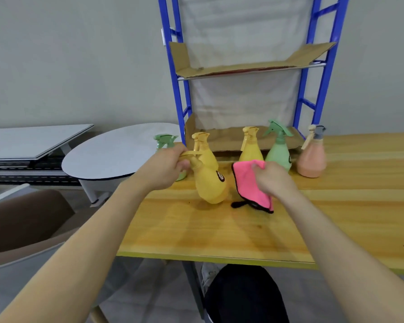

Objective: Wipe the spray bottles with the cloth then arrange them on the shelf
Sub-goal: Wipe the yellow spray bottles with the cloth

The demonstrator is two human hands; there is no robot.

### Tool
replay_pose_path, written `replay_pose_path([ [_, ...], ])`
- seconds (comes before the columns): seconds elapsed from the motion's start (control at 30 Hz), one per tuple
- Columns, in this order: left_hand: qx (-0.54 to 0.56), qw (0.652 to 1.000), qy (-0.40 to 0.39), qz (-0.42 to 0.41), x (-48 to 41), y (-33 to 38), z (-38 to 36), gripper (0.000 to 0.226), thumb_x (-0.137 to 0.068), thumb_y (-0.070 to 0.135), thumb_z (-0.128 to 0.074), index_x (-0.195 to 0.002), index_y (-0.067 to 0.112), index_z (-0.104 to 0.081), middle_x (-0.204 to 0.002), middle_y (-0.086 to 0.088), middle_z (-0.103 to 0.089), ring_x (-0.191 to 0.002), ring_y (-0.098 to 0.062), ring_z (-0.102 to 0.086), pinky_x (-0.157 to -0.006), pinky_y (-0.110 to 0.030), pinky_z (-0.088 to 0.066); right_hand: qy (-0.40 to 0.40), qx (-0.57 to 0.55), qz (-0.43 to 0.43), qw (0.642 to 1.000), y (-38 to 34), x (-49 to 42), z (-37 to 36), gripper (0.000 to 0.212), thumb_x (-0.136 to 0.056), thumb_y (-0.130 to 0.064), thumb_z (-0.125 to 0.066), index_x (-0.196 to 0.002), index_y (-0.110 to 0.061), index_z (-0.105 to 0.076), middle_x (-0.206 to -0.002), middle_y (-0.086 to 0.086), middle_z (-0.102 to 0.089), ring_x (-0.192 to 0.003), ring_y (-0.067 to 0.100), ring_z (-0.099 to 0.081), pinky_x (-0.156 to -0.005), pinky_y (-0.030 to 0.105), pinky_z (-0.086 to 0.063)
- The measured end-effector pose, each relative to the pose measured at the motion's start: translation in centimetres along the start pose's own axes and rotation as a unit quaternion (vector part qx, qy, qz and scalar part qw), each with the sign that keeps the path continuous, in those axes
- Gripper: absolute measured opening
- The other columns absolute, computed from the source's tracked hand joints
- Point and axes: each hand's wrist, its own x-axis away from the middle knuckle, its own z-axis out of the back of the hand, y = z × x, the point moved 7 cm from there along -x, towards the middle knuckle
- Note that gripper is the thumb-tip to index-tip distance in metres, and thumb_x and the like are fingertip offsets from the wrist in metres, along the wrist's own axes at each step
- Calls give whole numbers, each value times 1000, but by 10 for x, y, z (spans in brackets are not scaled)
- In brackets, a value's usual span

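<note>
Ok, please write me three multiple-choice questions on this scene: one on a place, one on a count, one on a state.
1. Where does the peach bottle stand? A) upper shelf B) table C) floor
2. How many bottles are green? A) one B) two C) four
3. What does the right hand hold? A) nothing B) a bottle C) the pink cloth

Answers: 1 B, it stands at the right end of the row. 2 B, one green bottle behind the left hand, another by the cloth. 3 C, its fingers grip the cloth.
</note>
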Motion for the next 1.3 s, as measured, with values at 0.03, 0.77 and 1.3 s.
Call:
replay_pose_path([
  [0.03, 21, 1000, 0, 3, -3, 8, -5, 4, -110, 25, -58, -107, 24, -55, -92, 5, -68, -81, -15, -63, -67, -32, -45, 46, -14, 1, 999, 1, 1, 15, 49, -114, -42, -32, -106, -7, -66, -85, 11, -66, -82, 32, -64, -64, 35, -43],
  [0.77, 115, 991, 20, 59, 11, 26, -57, 18, -110, 43, -54, -115, 25, -57, -78, 4, -75, -74, -11, -70, -69, -33, -57, -8, 73, 306, 949, -49, 30, -60, 45, -113, -51, -36, -145, -22, -50, -138, -1, -57, -128, 21, -53, -109, 43, -47],
  [1.3, 170, 985, 35, 22, 19, 20, -72, 12, -111, 33, -58, -112, 21, -58, -78, 6, -75, -76, -2, -70, -68, -16, -49, 44, 34, 307, 950, -43, 27, -64, 36, -115, -49, -32, -124, -29, -61, -113, -10, -68, -107, 14, -61, -99, 40, -50],
])
